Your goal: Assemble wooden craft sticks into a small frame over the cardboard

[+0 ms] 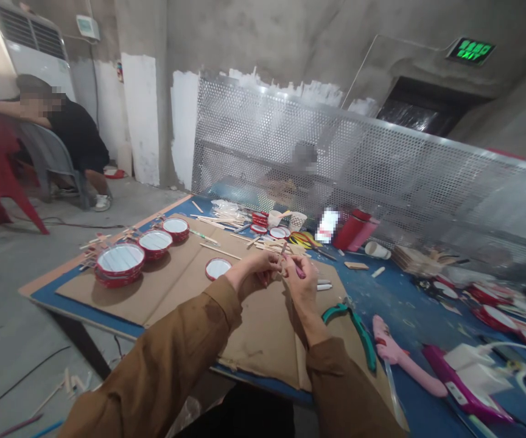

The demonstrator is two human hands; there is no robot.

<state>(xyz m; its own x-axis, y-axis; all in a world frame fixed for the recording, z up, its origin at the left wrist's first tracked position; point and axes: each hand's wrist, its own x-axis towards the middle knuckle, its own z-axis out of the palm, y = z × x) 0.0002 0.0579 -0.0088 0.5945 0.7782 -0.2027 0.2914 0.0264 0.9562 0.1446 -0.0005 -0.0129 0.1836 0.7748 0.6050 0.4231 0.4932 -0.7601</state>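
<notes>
A lit green sign point(470, 51) at upper right reads "EXIT," the characters above that word too blurred to make out, as a person's left hand point(261, 266) and right hand point(302, 283) meet over a cardboard sheet point(263, 344) on a blue table point(382, 289). The left fingers pinch a small wooden piece point(284, 248) between the two hands, its long axis near upright in view and its free end pointing away from the wearer, toward a perforated metal screen point(254, 121); the right fingers curl around a slim pink object point(300, 272), slanting from upper left to lower right.
</notes>
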